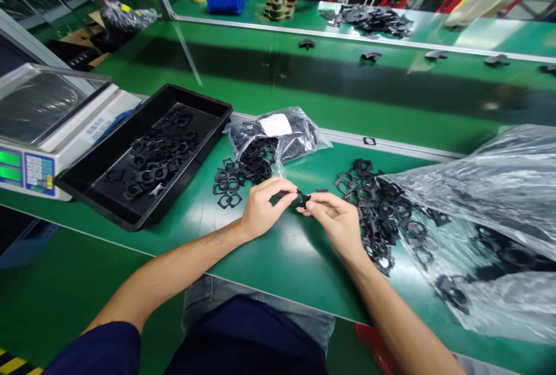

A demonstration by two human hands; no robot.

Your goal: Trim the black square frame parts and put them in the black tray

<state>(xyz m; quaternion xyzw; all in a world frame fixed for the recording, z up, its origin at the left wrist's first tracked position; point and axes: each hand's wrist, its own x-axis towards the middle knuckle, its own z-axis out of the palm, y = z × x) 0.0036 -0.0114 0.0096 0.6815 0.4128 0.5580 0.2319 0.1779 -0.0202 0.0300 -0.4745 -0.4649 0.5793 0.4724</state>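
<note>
Black plastic ring part (pixel 301 199) sits pinched between the fingers of the left hand (pixel 263 207) and right hand (pixel 341 225).

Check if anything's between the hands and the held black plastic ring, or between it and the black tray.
Left hand and right hand both touch the ring; nothing's between. Toward the tray, the left hand and loose black-ring pile intervene.

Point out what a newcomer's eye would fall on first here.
Probably the left hand and right hand, meeting near the middle over one small black part. Next, likely the big black tray beside the scale on the left, then the bright blue bin at the far side.
</note>
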